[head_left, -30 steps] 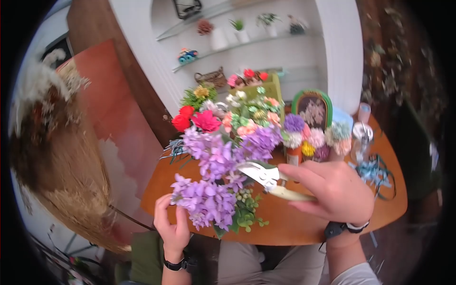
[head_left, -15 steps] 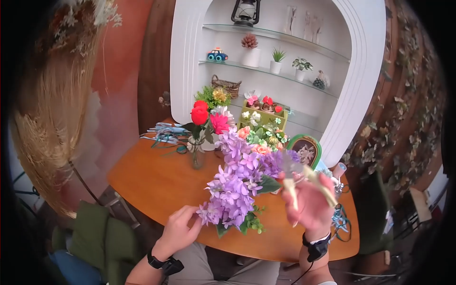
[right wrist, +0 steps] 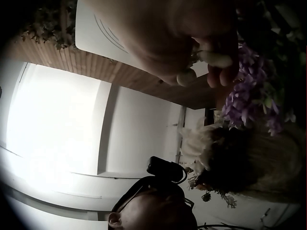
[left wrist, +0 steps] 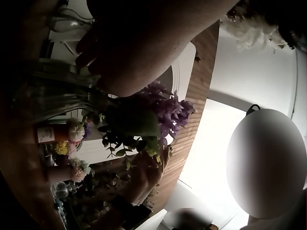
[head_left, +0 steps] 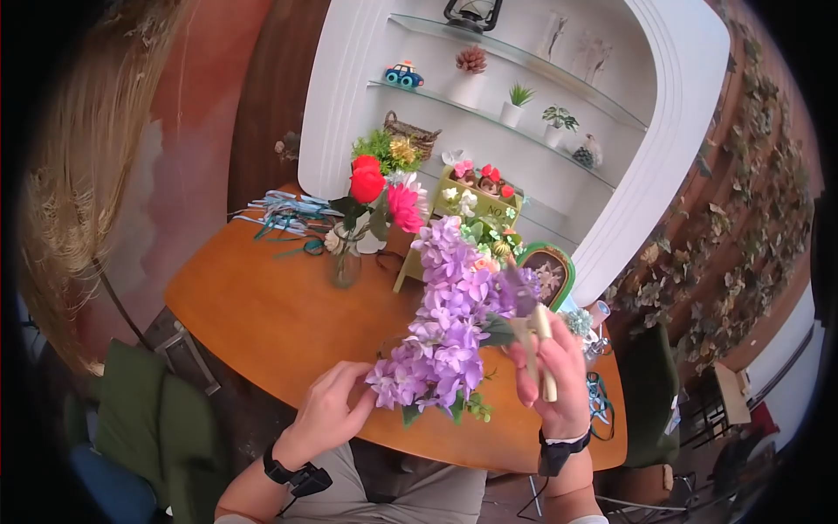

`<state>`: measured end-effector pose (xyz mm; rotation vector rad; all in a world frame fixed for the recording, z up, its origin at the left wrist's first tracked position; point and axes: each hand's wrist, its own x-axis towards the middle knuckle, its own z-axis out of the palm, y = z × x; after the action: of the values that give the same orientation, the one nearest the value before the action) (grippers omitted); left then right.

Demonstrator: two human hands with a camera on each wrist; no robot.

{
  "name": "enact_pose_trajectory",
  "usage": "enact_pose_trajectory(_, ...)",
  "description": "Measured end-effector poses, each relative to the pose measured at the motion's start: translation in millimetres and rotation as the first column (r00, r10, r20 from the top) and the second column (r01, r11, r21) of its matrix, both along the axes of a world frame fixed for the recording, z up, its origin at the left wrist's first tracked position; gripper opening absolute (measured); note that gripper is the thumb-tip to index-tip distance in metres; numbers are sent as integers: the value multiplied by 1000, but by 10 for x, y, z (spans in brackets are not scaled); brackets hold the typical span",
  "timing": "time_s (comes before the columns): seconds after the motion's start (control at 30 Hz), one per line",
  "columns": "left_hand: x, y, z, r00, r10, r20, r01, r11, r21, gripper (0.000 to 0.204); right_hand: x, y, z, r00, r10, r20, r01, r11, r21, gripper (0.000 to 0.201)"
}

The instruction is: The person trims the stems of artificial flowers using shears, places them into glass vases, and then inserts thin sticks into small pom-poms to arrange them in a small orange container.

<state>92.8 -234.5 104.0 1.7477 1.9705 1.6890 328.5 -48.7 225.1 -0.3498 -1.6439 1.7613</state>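
Note:
Clusters of purple artificial flowers (head_left: pixel 445 306) with green leaves stand in front of the person, above the near part of the table. My left hand (head_left: pixel 330 409) is at their lower left edge, fingertips right at the petals, thumb apart from the fingers. In the left wrist view, a clear glass vase (left wrist: pixel 53 93) stands below the blooms, close to that hand. On the other side, my right hand (head_left: pixel 554 375) grips pruning shears (head_left: pixel 546 358) by their cream handles. The blades point up, blurred against the flowers. The handle ends (right wrist: pixel 216 59) poke out from the fingers in the right wrist view.
Behind the purple flowers are a small glass vase (head_left: pixel 345 269) with red and pink flowers, a green wooden stand (head_left: pixel 480 205) and a green oval frame (head_left: pixel 559 284). Ribbon strips (head_left: pixel 284 214) lie at the table's (head_left: pixel 262 306) back left, and more ribbon (head_left: pixel 601 406) at right.
The head view has swung and tilted. The right hand has turned the shears from pointing left across the flowers to blades up. The left hand stays by the lower petals.

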Motion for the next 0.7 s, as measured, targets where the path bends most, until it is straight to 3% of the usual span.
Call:
enact_pose_trajectory(0.03, -10, -9, -19, 1000, -4, 4, 4, 1000, -2, 33, 27, -65, 46, 1000, -6, -6, 7, 999, 53, 48)
enact_pose_trajectory(0.1, -31, 5, -39, 1000, -20, 4, 20, 1000, -4, 39, 16, -102, -36, 947, 61, -314, -69, 998, -15, 62)
enact_pose_trajectory(0.2, -56, 66, -8, 999, -38, -36, 38, 999, -9, 50, 138, -148, -109, 882, 54, -467, -39, 998, 42, 79)
enact_pose_trajectory(0.3, -59, 155, -1, 998, -43, -36, 43, 999, 7, 62, 302, -178, -149, 919, 72, -389, -21, 991, 133, 95)
enact_pose_trajectory(0.4, -64, 239, -38, 998, -12, -58, 14, 999, 36, 73, 326, -339, -211, 964, -62, -260, 85, 993, 77, 100)
enact_pose_trajectory(0.5, -103, 301, -33, 997, -60, -46, 62, 998, 32, 75, 356, -403, -304, 988, -91, -125, 108, 985, 134, 103)
enact_pose_trajectory(0.6, -150, 388, -70, 994, -114, 0, 114, 994, 4, 75, 383, -420, -357, 995, -63, -72, 73, 986, 148, 103)
enact_pose_trajectory(0.7, -158, 433, -59, 987, -158, 17, 158, 987, -33, 73, 395, -471, -422, 994, 23, -111, -23, 1000, 1, 104)
